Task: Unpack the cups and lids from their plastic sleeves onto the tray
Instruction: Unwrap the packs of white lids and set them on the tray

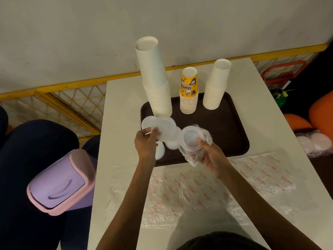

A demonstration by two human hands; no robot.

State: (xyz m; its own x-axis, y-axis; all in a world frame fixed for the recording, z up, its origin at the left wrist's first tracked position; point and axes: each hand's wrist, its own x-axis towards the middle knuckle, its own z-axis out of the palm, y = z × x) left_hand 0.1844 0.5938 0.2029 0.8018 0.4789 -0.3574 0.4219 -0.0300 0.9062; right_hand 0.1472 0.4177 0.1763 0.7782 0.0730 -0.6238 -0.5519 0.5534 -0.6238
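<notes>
A dark brown tray lies on the white table and carries three upside-down cup stacks: a tall white stack, a yellow printed stack and a shorter white stack. My left hand pinches a few translucent white lids just above the tray's near left corner. More lids lie on the tray below them. My right hand grips a crumpled clear plastic sleeve with a stack of lids showing at its open end.
Empty clear sleeves with red print lie flat on the table in front of the tray. A lilac bin with a pink swing lid stands left of the table. More wrapped lids sit off the table's right edge. A yellow rail runs behind.
</notes>
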